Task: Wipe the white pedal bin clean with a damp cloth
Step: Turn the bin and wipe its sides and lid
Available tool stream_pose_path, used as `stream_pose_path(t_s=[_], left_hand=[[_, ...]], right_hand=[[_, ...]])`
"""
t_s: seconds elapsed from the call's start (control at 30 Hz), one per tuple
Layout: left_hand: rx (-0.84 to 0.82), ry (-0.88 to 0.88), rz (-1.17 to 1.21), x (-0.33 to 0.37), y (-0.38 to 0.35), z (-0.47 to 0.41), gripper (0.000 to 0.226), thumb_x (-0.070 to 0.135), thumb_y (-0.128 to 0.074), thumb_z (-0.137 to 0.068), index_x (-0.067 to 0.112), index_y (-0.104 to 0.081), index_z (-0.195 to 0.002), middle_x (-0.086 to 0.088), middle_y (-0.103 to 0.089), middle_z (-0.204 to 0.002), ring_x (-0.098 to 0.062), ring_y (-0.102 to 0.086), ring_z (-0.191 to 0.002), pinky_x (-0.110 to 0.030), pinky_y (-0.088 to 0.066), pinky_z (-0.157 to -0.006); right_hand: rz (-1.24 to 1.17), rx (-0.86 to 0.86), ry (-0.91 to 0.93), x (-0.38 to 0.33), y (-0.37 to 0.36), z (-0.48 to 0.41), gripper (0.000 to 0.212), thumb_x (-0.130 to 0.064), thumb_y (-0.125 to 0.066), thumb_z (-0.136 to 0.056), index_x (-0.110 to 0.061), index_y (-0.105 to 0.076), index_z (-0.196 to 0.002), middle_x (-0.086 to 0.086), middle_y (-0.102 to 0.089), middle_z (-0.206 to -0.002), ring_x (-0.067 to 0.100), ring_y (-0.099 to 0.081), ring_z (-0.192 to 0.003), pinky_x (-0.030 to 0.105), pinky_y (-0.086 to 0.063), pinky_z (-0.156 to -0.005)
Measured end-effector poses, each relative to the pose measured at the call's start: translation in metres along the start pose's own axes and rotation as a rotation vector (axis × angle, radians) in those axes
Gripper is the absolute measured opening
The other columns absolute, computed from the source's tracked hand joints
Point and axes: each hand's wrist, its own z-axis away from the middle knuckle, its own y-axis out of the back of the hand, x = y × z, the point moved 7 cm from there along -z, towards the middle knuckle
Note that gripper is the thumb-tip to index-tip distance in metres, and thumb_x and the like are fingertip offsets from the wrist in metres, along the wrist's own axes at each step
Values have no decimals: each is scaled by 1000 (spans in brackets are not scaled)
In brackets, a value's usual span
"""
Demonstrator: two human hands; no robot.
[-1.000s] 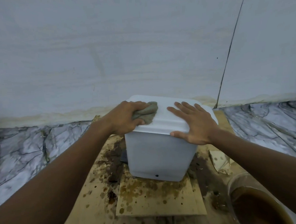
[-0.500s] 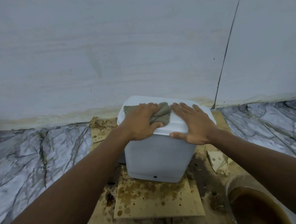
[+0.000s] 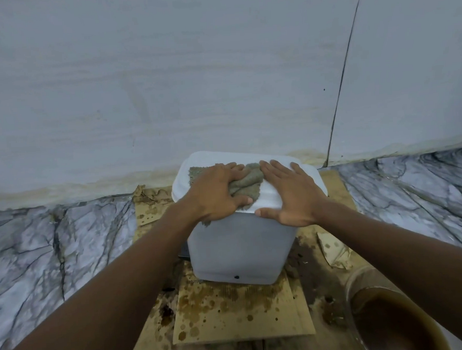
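Note:
The white pedal bin (image 3: 239, 252) stands on stained cardboard near the wall, lid closed. A grey-green damp cloth (image 3: 245, 183) lies on the lid. My left hand (image 3: 216, 195) presses flat on the cloth, fingers spread over it, thumb at the lid's front edge. My right hand (image 3: 287, 196) rests flat on the right half of the lid, fingers apart, thumb hooked over the front edge, its fingertips touching the cloth. Part of the cloth is hidden under my left palm.
Brown-spotted cardboard sheets (image 3: 240, 316) cover the floor under the bin. A tub of murky brown water (image 3: 393, 324) stands at the lower right. Marble-patterned floor (image 3: 54, 243) spreads on both sides, and a pale wall (image 3: 193, 83) rises close behind the bin.
My left hand has slid the cloth from the lid's left edge toward the middle, up against my right hand. The right hand has stayed on the lid.

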Motion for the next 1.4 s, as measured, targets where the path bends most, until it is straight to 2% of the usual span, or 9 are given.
stream_pose_path(t_s=[0.17,0.33,0.5,0.67,0.93,1.03,1.13,1.3,1.4], left_hand=[[108,-193,-171,16,1,-4,44,41,-64,-91,19,-59,-130,-3,-67,-110,-29,-61,-104,-36,-43,-81],[143,-226,-130,8,2,3,51,24,-56,-100,15,-44,-149,-12,-60,-138,-30,-55,-125,-42,-43,-105],[304,-158,79,-11,30,5,47,23,-66,-93,21,-57,-139,2,-70,-123,-16,-64,-109,-27,-48,-94],[174,-185,-13,-8,18,1,60,43,-70,-83,22,-59,-138,2,-67,-131,-18,-63,-116,-38,-48,-104],[277,-180,-57,-9,10,-1,42,30,-58,-98,17,-55,-138,-6,-71,-114,-25,-64,-101,-34,-48,-88],[354,-50,48,-22,21,-6,50,34,-58,-98,22,-49,-145,-5,-69,-125,-27,-62,-113,-32,-45,-94],[221,-43,-74,-20,10,-7,57,47,-53,-99,29,-39,-151,0,-59,-141,-24,-54,-125,-35,-38,-100],[287,-36,-44,-26,16,-4,33,44,-52,-96,23,-62,-120,3,-70,-95,-23,-63,-86,-34,-44,-74],[286,57,-30,-35,22,-2,37,43,-50,-99,27,-55,-132,0,-70,-112,-25,-62,-102,-37,-45,-85]], right_hand=[[-27,18,2,3,0,-3,105,-78,-47,-83,-20,-3,-159,-4,-5,-168,14,0,-154,42,0,-125],[-22,26,-6,6,3,-7,105,-79,-46,-83,-19,-6,-159,-3,-6,-168,14,-3,-154,41,0,-124],[-21,14,-2,5,2,-3,106,-79,-47,-82,-20,-5,-159,-4,-5,-168,15,-2,-154,42,1,-125],[-15,10,-9,7,3,-4,105,-79,-46,-83,-20,-4,-159,-4,-3,-168,14,-1,-154,42,0,-125],[-17,19,-19,7,5,-6,104,-79,-45,-82,-20,-6,-159,-4,-6,-168,15,-3,-154,41,0,-124],[-14,14,-14,4,4,-5,105,-79,-46,-82,-22,-5,-159,-4,-6,-167,14,-3,-154,41,1,-124],[-26,5,-21,6,3,-3,105,-79,-47,-82,-23,-4,-159,-6,-5,-167,13,-2,-154,40,2,-124],[-24,-19,-11,5,1,-1,105,-80,-47,-82,-24,-2,-159,-7,-1,-167,12,2,-154,40,4,-124],[-28,-46,-9,2,3,-1,106,-79,-47,-82,-24,0,-159,-7,1,-168,11,4,-154,41,4,-125]])
